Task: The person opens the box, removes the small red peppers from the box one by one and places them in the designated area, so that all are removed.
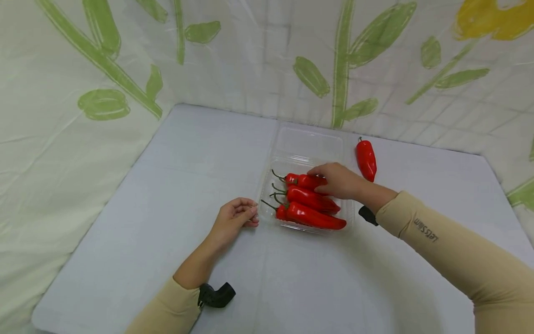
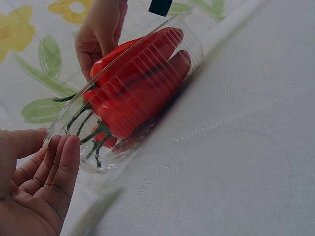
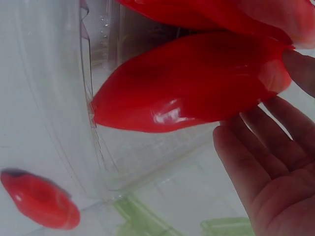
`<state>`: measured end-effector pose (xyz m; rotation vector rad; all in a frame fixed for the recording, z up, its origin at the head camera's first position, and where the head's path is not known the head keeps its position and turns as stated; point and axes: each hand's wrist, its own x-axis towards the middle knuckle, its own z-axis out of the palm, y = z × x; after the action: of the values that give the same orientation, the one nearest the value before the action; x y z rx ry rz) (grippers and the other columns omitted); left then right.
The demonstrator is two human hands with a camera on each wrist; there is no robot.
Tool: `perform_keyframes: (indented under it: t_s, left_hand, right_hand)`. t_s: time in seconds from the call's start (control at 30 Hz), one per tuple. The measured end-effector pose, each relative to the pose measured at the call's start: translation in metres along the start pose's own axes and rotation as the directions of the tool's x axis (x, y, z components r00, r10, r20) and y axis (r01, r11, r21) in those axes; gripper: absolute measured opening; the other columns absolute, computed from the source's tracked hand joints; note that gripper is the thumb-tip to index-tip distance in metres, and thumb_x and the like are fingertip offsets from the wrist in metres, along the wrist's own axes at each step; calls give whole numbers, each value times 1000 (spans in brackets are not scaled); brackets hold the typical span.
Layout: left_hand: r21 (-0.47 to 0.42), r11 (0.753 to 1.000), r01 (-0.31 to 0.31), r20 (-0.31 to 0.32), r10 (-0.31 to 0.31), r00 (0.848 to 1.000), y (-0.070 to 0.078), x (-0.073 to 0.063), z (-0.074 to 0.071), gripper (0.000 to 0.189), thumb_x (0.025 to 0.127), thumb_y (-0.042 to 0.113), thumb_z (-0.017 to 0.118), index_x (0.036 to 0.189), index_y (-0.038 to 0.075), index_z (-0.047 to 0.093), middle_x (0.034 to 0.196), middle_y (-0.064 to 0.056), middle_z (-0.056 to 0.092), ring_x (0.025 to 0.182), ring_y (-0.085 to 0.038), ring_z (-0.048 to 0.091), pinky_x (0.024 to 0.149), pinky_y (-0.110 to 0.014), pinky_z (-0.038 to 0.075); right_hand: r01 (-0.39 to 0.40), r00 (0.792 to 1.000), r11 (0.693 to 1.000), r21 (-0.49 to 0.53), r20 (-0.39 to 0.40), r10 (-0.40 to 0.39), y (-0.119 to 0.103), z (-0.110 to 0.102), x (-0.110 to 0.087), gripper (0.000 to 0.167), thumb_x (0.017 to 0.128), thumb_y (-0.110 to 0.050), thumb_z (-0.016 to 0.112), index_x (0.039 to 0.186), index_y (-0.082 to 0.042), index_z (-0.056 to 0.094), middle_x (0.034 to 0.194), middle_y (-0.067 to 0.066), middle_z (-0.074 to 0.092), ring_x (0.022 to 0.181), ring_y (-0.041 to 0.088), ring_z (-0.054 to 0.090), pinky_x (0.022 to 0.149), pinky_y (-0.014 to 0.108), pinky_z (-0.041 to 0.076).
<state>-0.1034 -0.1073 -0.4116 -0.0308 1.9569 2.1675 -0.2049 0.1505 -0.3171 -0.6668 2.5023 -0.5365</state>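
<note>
A clear plastic clamshell box (image 1: 288, 225) holds several long red peppers (image 1: 310, 198) side by side, their green stems toward the left. My right hand (image 1: 338, 180) reaches in from the right and grips the farthest red pepper (image 3: 192, 83). In the right wrist view its thumb lies on one side of that pepper near the stem end, the fingers on the other. At the box's left edge, my left hand (image 1: 235, 215) pinches the rim between thumb and fingers (image 2: 64, 162), close to the stems.
One more red pepper (image 1: 366, 158) lies on the white table (image 1: 200, 157) to the right of the box. The box's open lid (image 1: 309, 143) lies flat behind it, toward a flower-patterned curtain (image 1: 242, 60). Dark wrist cameras (image 1: 217, 295) sit on both arms.
</note>
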Motion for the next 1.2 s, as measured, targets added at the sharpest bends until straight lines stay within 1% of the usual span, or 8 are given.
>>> perform_keyframes:
  t_s: [0.13, 0.37, 0.6, 0.73, 0.97, 1.07, 1.2]
  left_hand:
    - [6, 1000, -6, 2, 6, 1000, 0, 0, 0, 24, 92, -1, 53, 110, -15, 49, 80, -3, 58, 69, -8, 61, 67, -26, 59]
    - [18, 1000, 0, 5, 0, 1000, 0, 0, 1, 24, 91, -1, 53, 110, -15, 49, 80, -6, 58, 69, -8, 61, 67, -26, 59]
    - [16, 1000, 8, -8, -8, 1000, 0, -1, 2, 23, 91, 0, 54, 110, -13, 50, 81, -6, 58, 69, -8, 61, 67, -25, 59]
    - [15, 1000, 13, -13, -13, 1000, 1, -2, 2, 23, 91, 0, 54, 110, -13, 50, 80, -5, 58, 69, -8, 61, 66, -25, 59]
    - [20, 1000, 14, -12, -14, 1000, 1, -1, 2, 23, 92, 0, 54, 110, -13, 49, 79, -1, 58, 69, -8, 61, 67, -25, 59]
    - [20, 1000, 12, -12, -12, 1000, 2, -1, 2, 23, 91, 0, 54, 110, -13, 50, 79, -1, 58, 70, -8, 61, 67, -25, 59]
    - [18, 1000, 11, -11, -11, 1000, 2, -1, 2, 24, 91, 0, 54, 111, -13, 50, 79, -1, 58, 70, -8, 61, 67, -26, 59]
  right_hand:
    - [-2, 1000, 1000, -7, -6, 2, 3, 4, 3, 45, 85, -4, 64, 129, -1, 52, 112, 14, 64, 99, 26, 59, 85, 38, 56]
    - [-12, 1000, 1000, -17, 9, 12, 9, 9, 4, 46, 85, -3, 63, 130, -2, 51, 112, 14, 64, 98, 25, 58, 85, 38, 56]
    - [-22, 999, 1000, -5, 31, 23, 11, 9, 5, 49, 85, -4, 63, 132, -4, 49, 114, 13, 62, 101, 26, 57, 84, 38, 56]
    - [-21, 999, 1000, -4, 42, 21, 12, 9, 4, 51, 86, -4, 63, 134, -5, 47, 116, 12, 61, 103, 26, 56, 85, 38, 56]
    - [-7, 1000, 1000, -17, 28, 7, 11, 10, 2, 52, 85, -5, 64, 134, -6, 47, 117, 12, 61, 106, 26, 56, 86, 40, 56]
    - [13, 1000, 999, -37, 17, -13, 11, 9, 2, 53, 86, -6, 64, 136, -6, 46, 115, 11, 62, 103, 25, 56, 85, 38, 56]
    - [34, 999, 997, -73, -8, -34, 10, 6, 1, 56, 87, -10, 63, 140, -9, 42, 103, 9, 61, 94, 22, 54, 77, 31, 55]
